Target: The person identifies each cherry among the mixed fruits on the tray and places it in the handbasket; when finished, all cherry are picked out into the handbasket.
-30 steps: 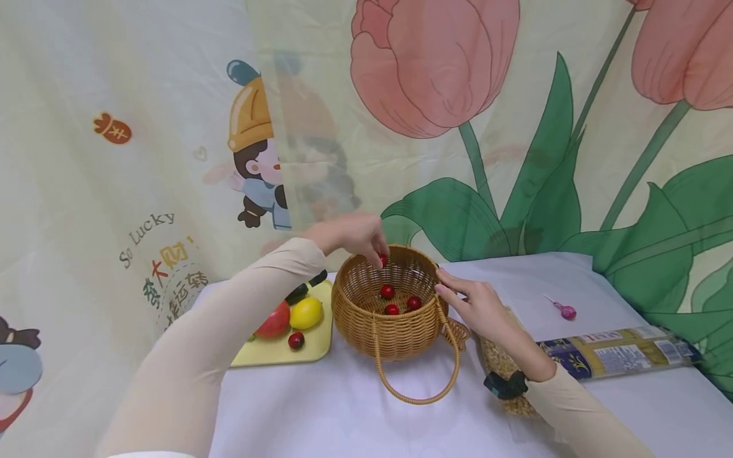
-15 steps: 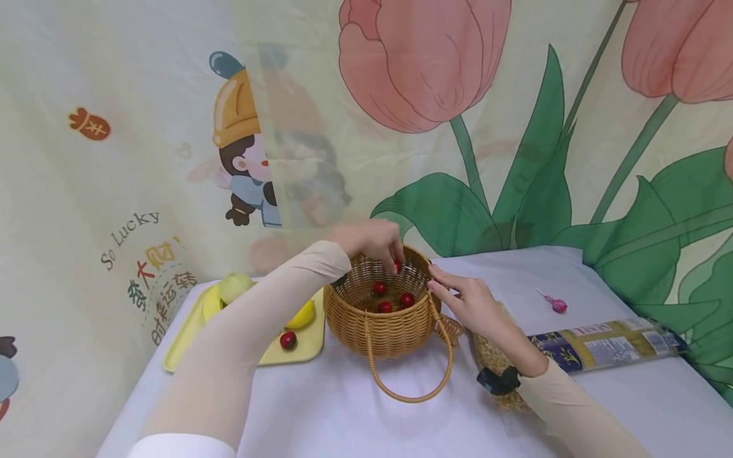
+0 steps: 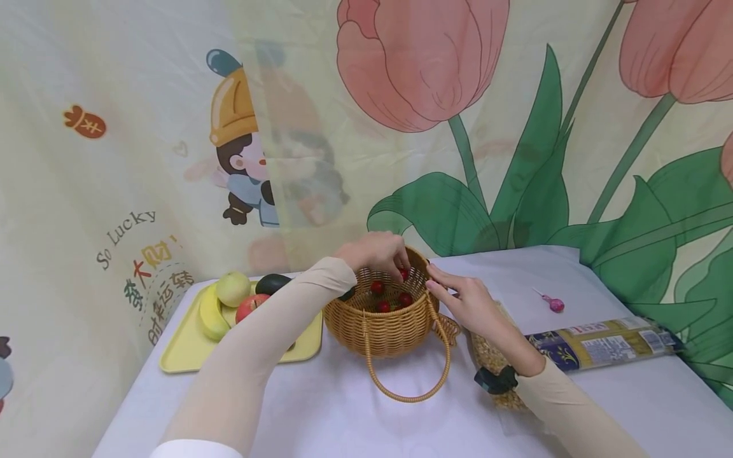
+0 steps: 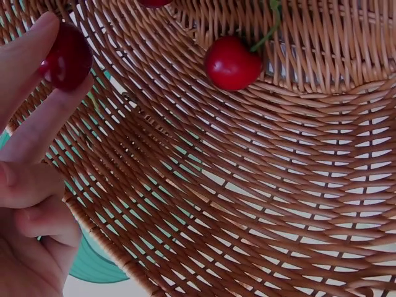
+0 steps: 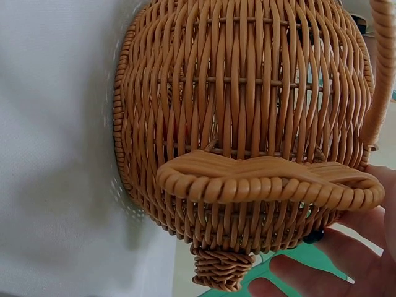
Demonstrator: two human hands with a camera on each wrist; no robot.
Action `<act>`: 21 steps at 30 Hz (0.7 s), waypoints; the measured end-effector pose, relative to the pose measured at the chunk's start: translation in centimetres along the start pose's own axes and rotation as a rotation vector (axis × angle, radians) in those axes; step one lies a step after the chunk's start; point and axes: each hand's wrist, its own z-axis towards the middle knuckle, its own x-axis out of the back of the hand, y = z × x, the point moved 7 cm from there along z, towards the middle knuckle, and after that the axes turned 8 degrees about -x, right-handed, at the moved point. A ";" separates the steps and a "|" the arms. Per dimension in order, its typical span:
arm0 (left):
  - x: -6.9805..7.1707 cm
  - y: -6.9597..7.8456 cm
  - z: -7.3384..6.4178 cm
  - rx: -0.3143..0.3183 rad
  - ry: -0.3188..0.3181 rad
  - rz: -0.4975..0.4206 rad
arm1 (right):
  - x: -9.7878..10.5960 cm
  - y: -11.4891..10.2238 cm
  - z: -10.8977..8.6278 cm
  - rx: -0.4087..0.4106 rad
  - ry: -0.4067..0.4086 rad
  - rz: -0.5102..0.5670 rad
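Note:
A round wicker basket [image 3: 380, 337] stands on the table, its looped handle [image 3: 409, 399] hanging down in front. Inside it, my left hand [image 3: 379, 251] pinches a dark red cherry [image 4: 67, 57] between thumb and fingertip, above the woven floor. Several cherries lie in the basket; one cherry [image 4: 232, 63] shows a green stem. My right hand [image 3: 469, 302] touches the basket's right side by the rim, fingers fairly straight. In the right wrist view, that hand's fingers [image 5: 303, 272] reach along the outer wall, beside a wicker fin-shaped piece [image 5: 266, 179].
A yellow tray [image 3: 177, 361] at the left carries a banana [image 3: 212, 315], a pale green round fruit [image 3: 233, 289], a red fruit [image 3: 249, 306] and a dark vegetable [image 3: 272, 284]. At the right lie a bag of kernels [image 3: 487, 350], a long noodle packet [image 3: 601, 346] and a pink lollipop [image 3: 554, 304].
My left hand, with the cherry, has moved lower and deeper into the basket toward its right side. The right hand stays at the rim. The head view has shifted a little.

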 end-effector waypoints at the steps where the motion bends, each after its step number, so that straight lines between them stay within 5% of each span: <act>1: -0.1 0.0 0.0 0.001 -0.003 -0.004 | 0.0 0.0 0.0 -0.001 0.001 -0.001; 13: -1.9 -0.5 0.0 0.017 -0.039 -0.053 | -0.1 -0.1 -0.2 -0.002 0.003 0.013; 21: -2.0 -0.6 0.2 0.008 -0.008 -0.064 | 0.1 0.0 -0.2 -0.011 0.013 0.000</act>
